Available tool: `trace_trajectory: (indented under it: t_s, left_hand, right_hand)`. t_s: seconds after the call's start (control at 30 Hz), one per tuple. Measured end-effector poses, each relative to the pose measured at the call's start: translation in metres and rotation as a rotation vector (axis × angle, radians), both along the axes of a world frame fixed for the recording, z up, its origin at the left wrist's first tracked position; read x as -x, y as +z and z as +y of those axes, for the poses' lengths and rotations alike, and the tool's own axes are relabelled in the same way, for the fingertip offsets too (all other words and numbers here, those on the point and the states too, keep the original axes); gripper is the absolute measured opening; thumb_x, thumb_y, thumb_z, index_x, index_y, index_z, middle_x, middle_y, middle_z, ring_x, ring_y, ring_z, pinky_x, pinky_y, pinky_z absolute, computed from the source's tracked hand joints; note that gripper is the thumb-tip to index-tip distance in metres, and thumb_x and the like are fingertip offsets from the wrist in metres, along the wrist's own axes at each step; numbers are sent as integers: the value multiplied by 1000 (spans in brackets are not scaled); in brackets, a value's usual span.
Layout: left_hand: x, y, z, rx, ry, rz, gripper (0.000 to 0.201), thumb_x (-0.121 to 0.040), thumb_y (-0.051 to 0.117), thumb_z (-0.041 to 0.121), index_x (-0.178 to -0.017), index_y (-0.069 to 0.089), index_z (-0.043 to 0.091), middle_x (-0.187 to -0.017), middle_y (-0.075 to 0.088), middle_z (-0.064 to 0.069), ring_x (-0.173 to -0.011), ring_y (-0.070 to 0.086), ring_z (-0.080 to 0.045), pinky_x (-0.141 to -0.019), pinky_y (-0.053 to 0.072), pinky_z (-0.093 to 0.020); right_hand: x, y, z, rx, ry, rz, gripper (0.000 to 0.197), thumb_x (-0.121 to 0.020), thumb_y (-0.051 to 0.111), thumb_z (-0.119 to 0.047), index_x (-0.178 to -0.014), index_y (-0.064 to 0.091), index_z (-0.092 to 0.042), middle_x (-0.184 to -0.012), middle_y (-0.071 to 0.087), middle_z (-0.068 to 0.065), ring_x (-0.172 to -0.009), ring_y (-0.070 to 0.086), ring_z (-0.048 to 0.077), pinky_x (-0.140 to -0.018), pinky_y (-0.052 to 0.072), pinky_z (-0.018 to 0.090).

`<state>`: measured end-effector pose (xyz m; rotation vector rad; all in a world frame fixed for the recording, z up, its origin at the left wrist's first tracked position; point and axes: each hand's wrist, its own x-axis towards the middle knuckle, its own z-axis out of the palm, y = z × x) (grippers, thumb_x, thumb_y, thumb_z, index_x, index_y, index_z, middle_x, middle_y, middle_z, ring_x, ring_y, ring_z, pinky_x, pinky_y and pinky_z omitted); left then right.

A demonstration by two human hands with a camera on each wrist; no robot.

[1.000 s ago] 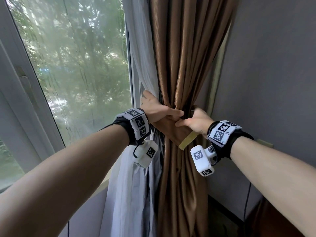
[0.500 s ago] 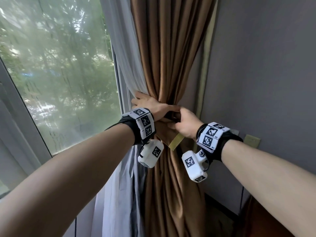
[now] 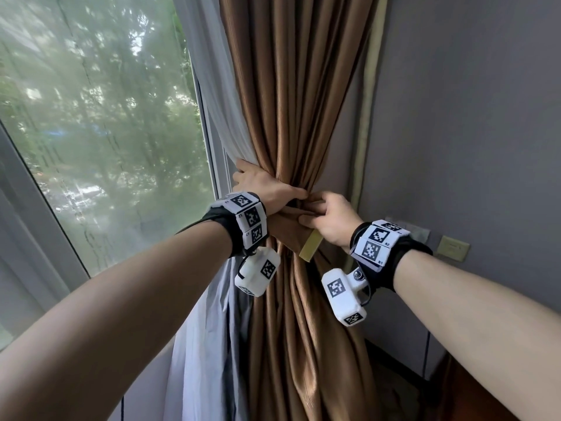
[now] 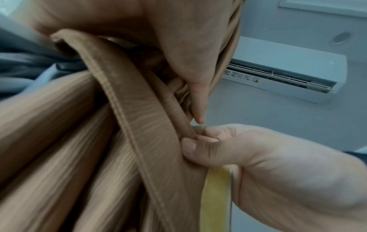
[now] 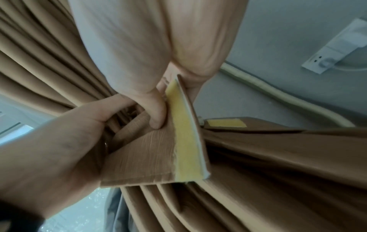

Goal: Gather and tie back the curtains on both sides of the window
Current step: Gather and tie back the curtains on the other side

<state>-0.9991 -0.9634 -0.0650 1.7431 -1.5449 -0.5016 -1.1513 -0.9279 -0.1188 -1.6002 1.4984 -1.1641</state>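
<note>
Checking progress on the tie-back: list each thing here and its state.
Brown curtain: gathered into a bunch.
Sheer curtain: bunched beside it.
Tie-back: wrapped around the bunch, not fastened; yellow strip exposed.
Left hand: grips the bunch.
Right hand: pinches the tie-back's end.
Air conditioner: flap open.

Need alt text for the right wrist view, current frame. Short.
The right hand pinches the end of a brown tieback band edged with a yellow fastener strip, while the left hand grips the gathered brown curtain. A second yellow patch shows behind, and a white wall socket at upper right.
</note>
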Motion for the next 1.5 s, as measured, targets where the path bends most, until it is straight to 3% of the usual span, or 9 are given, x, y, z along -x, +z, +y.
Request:
trace_trajectory:
  t_s: [0.13, 0.23, 0.4, 0.6, 0.8, 0.97, 1.2, 1.4, 1.5]
  left_hand:
    - [2, -6, 1, 40, -3, -38, 150, -32, 95, 73, -144, 23, 2, -142, 45, -15, -135, 47, -33, -115, 42, -45]
    - [1, -7, 0, 30, 7, -73, 156, -30, 95, 72, -147, 21, 1, -142, 46, -15, -135, 46, -34, -115, 41, -45]
    - [-3, -5, 0, 6, -6, -100, 152, -25, 91, 72, -144, 23, 5, -136, 48, -12, -130, 50, -32, -111, 45, -45]
    - [-2, -7, 1, 48, -4, -83, 138, -35, 89, 64, -142, 26, 6, -136, 49, -13, -128, 51, -33, -109, 47, -45]
    - [-7, -6, 4, 68, -56, -40, 137, -25, 80, 68, -138, 27, 11, -132, 53, -11, -121, 57, -32, -103, 53, -47]
    - [-13, -5, 2, 86, -99, -29, 115, -49, 96, 51, -133, 29, 10, -129, 55, -12, -120, 58, -32, -103, 51, -41]
    - [-18, -4, 2, 101, -129, 10, 106, -57, 97, 43, -132, 30, 8, -120, 54, -6, -107, 54, -23, -90, 47, -30]
    - [-19, -4, 0, 108, -117, 6, 101, -58, 97, 42, -128, 33, 9, -114, 55, -4, -99, 52, -21, -84, 45, -29]
    - [-18, -4, 1, 109, -122, 5, 102, -56, 97, 43, -128, 32, 10, -116, 57, -6, -100, 54, -23, -87, 49, -31]
  right_hand:
    - [-2, -5, -5, 21, -3, -95, 41, -83, 78, 11, -115, 66, -11, -111, 78, 18, -111, 73, 33, -106, 54, 53]
    - [-4, -5, -4, 17, 25, -185, 43, -83, 71, 20, -120, 68, -1, -114, 75, 25, -109, 72, 35, -104, 55, 49]
    - [-5, -4, -3, -20, 36, -261, 44, -85, 69, 22, -124, 63, 3, -116, 73, 24, -103, 68, 25, -99, 57, 39]
    - [-2, -2, -5, -11, 90, -227, 37, -87, 69, 19, -117, 64, -3, -114, 74, 25, -103, 69, 27, -102, 56, 42]
    - [3, 1, -9, 45, 145, -169, 26, -90, 70, 13, -111, 67, -2, -99, 78, 14, -71, 73, 0, -78, 60, 17]
    - [8, 5, -14, 57, 128, -151, 20, -85, 80, 5, -94, 73, -12, -84, 79, -6, -69, 72, -2, -83, 59, 16]
    - [8, 12, -15, 81, 28, -120, 22, -72, 93, -4, -77, 76, -17, -91, 76, 23, -82, 67, 23, -91, 56, 37]
    - [21, 14, -12, -48, 176, -123, 25, -75, 86, 6, -90, 73, -9, -69, 71, 2, -66, 67, 8, -73, 57, 17]
    - [26, 17, -8, -60, 238, -37, 34, -72, 83, 17, -92, 73, -9, -73, 72, 2, -64, 68, 3, -70, 59, 15]
